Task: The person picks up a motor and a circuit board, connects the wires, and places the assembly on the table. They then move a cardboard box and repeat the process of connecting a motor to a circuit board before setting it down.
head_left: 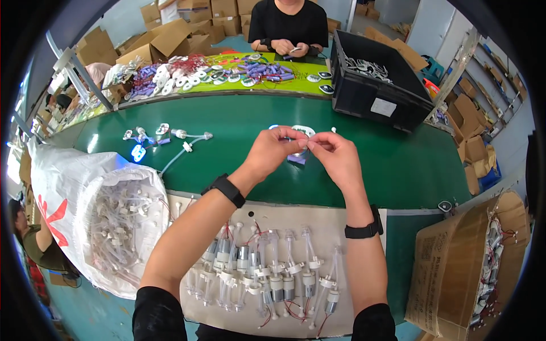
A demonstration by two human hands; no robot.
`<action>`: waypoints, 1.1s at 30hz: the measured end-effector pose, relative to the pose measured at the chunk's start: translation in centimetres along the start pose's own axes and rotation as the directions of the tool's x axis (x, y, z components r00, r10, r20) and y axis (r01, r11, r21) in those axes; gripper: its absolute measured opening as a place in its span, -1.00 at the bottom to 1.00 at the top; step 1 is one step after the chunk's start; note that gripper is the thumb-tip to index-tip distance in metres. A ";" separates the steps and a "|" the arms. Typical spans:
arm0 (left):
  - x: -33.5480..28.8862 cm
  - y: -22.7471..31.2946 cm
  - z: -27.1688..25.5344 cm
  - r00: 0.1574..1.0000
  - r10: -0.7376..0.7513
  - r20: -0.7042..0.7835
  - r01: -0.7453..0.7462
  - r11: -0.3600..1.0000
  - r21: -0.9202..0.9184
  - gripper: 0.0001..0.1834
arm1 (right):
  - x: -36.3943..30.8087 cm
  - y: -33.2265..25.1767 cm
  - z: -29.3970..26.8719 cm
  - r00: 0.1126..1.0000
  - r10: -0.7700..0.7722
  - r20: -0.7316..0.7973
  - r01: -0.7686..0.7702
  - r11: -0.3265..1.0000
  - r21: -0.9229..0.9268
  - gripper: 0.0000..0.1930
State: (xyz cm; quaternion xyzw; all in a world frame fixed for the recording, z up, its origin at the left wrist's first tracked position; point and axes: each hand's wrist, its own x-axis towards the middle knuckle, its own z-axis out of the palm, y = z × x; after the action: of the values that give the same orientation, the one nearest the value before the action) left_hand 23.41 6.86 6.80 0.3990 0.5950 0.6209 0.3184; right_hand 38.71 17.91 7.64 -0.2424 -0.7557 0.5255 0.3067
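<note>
My left hand (pixel 273 152) and my right hand (pixel 338 160) meet over the green table, thumbs and forefingers pinched together at the tips. Whatever they hold is too small and too covered by the fingers to make out. Just behind and below the fingertips lies a white rounded part (pixel 302 130), partly hidden by the hands. A purple cylindrical piece (pixel 297 160) shows under them. On the beige board (pixel 369 273) between my forearms lie several small motors (pixel 277 288) with clear tubes, white fittings and red wires.
A white sack (pixel 62 187) of tubes stands left. Beyond it lie loose tube parts and a lit blue piece (pixel 138 152). A black crate (pixel 364 94) stands far right, a cardboard box (pixel 443 273) near right. Across the table (pixel 239 125), a person (pixel 289 25) handles parts.
</note>
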 end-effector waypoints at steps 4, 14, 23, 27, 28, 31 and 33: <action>-0.4 0.2 0.7 0.994 -0.104 0.016 0.104 0.993 -0.046 -0.78 | -0.2 -0.4 -0.4 1.000 -0.009 -0.009 0.009 1.000 -0.008 -0.88; -0.3 0.3 1.7 0.994 -0.015 -0.107 0.027 0.993 0.116 -0.76 | -0.1 -0.6 -0.6 0.993 0.119 -0.026 -0.117 0.991 0.067 -0.87; -0.3 0.5 2.4 0.989 -0.126 -0.079 0.115 0.984 -0.133 -0.73 | -0.4 0.1 0.9 0.952 -0.186 -0.244 0.130 0.965 -0.229 -0.89; -0.4 -0.3 1.6 0.993 -0.107 -0.053 0.093 0.974 -0.207 -0.66 | -0.2 -0.1 0.6 0.963 -0.147 -0.226 0.106 0.977 -0.184 -0.90; -0.6 -0.3 1.7 0.991 -0.107 -0.075 0.086 0.966 -0.242 -0.62 | -0.2 0.1 0.5 0.964 -0.143 -0.226 0.101 0.978 -0.185 -0.90; -0.4 -0.3 1.6 0.989 -0.125 -0.084 0.096 0.953 -0.287 -0.57 | -0.2 0.4 0.4 0.957 -0.198 -0.211 0.160 0.970 -0.184 -0.90; -0.3 -0.4 1.6 0.987 -0.145 -0.072 0.117 0.948 -0.296 -0.54 | -0.4 0.3 0.5 0.960 -0.212 -0.181 0.175 0.964 -0.200 -0.90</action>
State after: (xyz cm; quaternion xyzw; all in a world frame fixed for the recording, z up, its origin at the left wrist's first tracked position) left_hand 24.90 7.41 6.34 0.2781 0.5364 0.6970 0.3861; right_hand 38.58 17.40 7.18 -0.2457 -0.7857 0.3944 0.4083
